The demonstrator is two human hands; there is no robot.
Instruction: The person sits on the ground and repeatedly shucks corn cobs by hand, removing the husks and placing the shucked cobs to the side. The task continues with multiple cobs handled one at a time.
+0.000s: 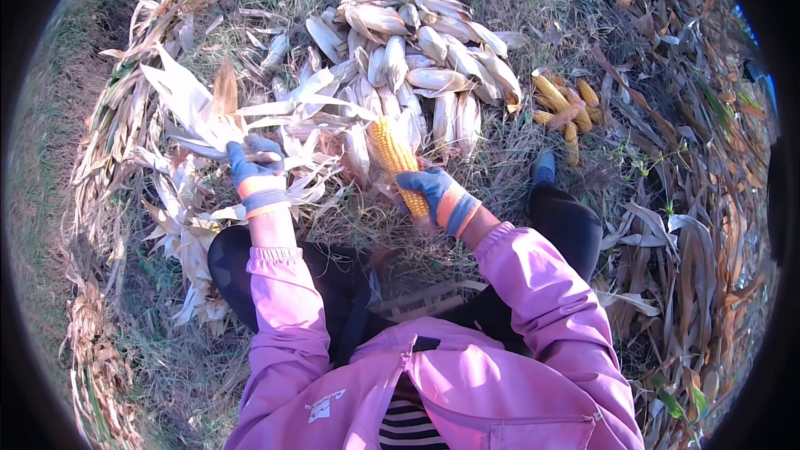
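Observation:
In my right hand (429, 189), gloved in blue-grey and orange, is a bare yellow corn cob (392, 148), gripped near its lower end and tilted up to the left. My left hand (255, 162), in a matching glove, is closed round a bunch of pale, dry corn husk (196, 108) whose leaves fan out up and to the left. The cob and this husk are apart. Just beyond the cob lies a heap of unhusked corn ears (437, 46) in whitish, dry husks.
Several husked cobs (571, 108) lie in a small pile on the grass at the right. Loose husks (187, 242) litter the ground by my left knee. Dry corn stalks (692, 275) line the right side, and more stalks (112, 142) curve along the left.

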